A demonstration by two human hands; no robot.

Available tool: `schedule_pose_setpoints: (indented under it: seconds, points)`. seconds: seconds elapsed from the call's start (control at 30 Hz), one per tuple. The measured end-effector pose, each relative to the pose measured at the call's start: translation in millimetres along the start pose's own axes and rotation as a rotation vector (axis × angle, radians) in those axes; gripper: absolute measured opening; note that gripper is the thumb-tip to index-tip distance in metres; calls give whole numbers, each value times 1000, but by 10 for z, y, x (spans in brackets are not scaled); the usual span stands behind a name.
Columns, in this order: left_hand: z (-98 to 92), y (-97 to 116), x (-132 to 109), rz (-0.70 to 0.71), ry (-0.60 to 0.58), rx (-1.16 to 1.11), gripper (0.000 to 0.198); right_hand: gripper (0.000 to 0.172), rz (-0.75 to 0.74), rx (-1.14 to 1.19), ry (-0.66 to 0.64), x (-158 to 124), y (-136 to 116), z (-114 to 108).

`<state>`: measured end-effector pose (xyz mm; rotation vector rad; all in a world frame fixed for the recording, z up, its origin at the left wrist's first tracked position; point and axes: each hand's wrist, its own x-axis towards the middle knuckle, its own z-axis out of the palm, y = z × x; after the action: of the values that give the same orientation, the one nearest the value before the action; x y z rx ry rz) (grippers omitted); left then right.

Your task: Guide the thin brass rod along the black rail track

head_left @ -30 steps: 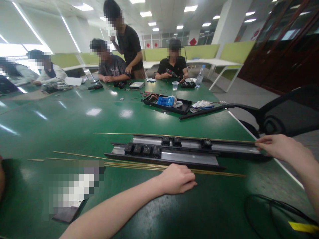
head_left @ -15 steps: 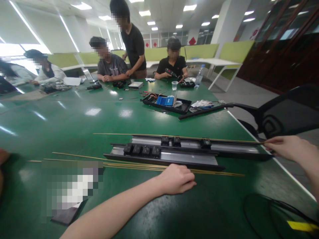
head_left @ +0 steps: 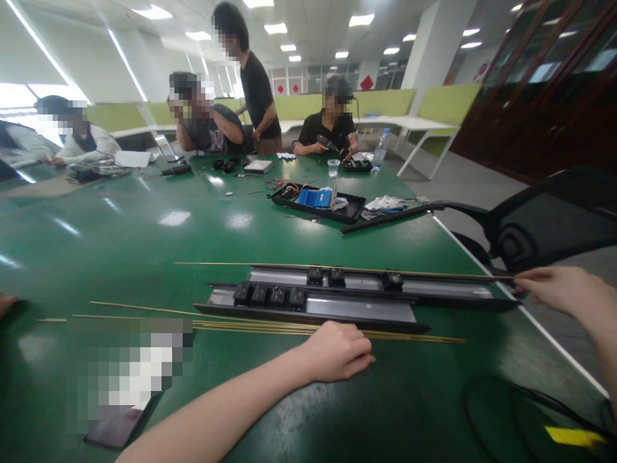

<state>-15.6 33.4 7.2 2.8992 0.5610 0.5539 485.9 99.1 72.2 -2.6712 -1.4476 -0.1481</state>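
The long black-and-silver rails [head_left: 357,292] lay side by side across the green counter [head_left: 144,244], black blocks [head_left: 270,294] sitting on them. My left hand [head_left: 337,350] was curled into a loose fist on the counter at the near edge of the front rail, resting against the thin brass rods [head_left: 241,325]; I could not tell whether it held one. My right hand [head_left: 554,289], fingers pinched narrow, gripped the right tip of the far rod [head_left: 337,267]. A black tray [head_left: 318,204] sat farther back.
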Motion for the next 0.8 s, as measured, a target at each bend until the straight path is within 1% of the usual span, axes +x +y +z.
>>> schedule_pose_setpoints:
  seconds: [0.1, 0.27, 0.4, 0.57, 0.7, 0.8]
  points:
    - [11, -5, -1, -1, -2, -7, 27, 46, 124, -3, -95, -34, -29, -33]
    - [-9, -2, 11, 4, 13, -11, 27, 47, 145, 32, -73, -127, -80, -108]
    - [-29, 5, 20, 3, 10, -11, 27, 50, 181, 30, -97, -143, -76, -128]
    - [-31, 7, 23, 7, 15, -11, 28, 55, 185, 32, -92, -67, 6, -83]
    - [-31, 6, 24, 2, 7, -3, 28, 59, 227, 41, -96, -20, 82, -43]
    - [-31, 4, 28, 7, 12, -3, 28, 61, 239, 56, -51, -16, 138, -28]
